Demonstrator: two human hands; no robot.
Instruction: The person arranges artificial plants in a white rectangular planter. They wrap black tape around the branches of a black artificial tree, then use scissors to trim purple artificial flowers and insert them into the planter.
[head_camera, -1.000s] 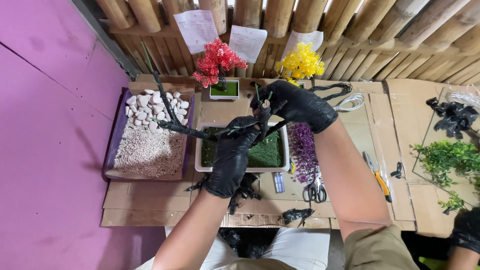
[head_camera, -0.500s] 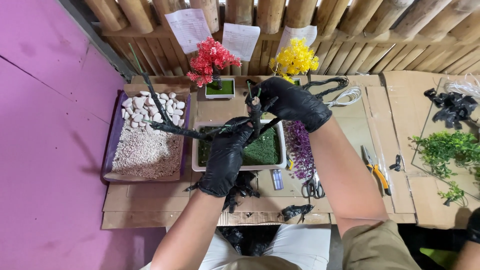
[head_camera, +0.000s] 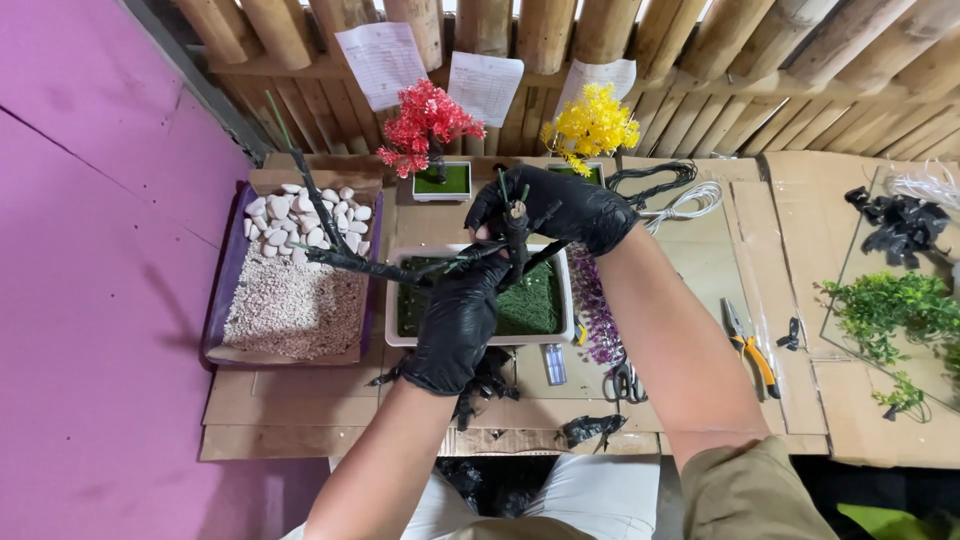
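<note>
A cardboard-covered bench (head_camera: 700, 260) stood against a log wall. Above the white planter (head_camera: 545, 310) of green moss, the gloved left hand (head_camera: 455, 325) grasped a black artificial tree trunk (head_camera: 515, 235), and the gloved right hand (head_camera: 560, 205) clenched its top.

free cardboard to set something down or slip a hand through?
Bare cardboard between the coiled wire and the black pieces, and the front strip below the gravel tray. Crowded: around the white planter, purple sprigs, scissors, pliers.
</note>
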